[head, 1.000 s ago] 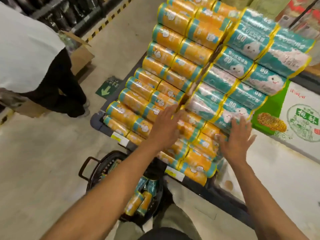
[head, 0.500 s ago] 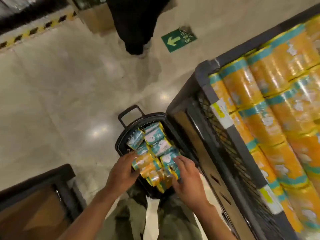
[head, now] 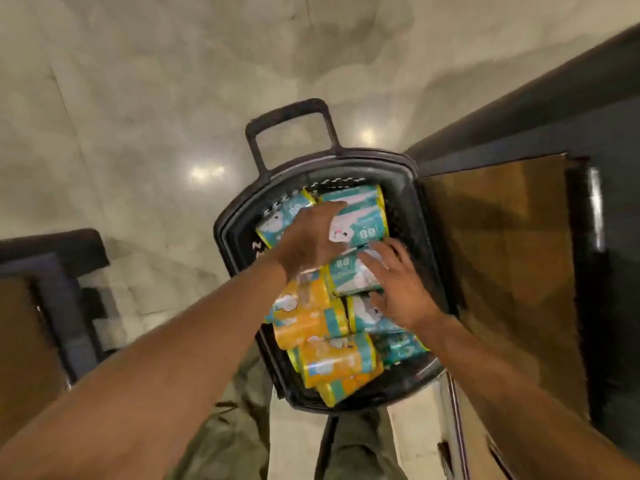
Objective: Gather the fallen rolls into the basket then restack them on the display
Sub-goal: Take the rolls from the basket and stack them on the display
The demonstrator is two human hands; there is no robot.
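Black plastic forms the basket, which stands on the pale glossy floor with its loop handle at the 12 o'clock end. Inside lie the rolls, all on their sides: teal rolls fill the 12 o'clock end and run down the 3 o'clock side, while orange rolls are heaped from the middle down to the rim at 6 o'clock. The left hand comes in from 7 o'clock and lies on top of the teal rolls at the far end, its fingers stretched straight toward 1 o'clock and curled round nothing that shows; the thumb is hidden. The right hand comes in from 5 o'clock and rests on the teal rolls at the 3 o'clock side, with fingers spread and relaxed, gripping nothing. Just beside the basket at 3 o'clock stands the dark display base with its brown panel; another dark stand sits at 9 o'clock, apart from the basket. Olive trousers show at 6 o'clock.
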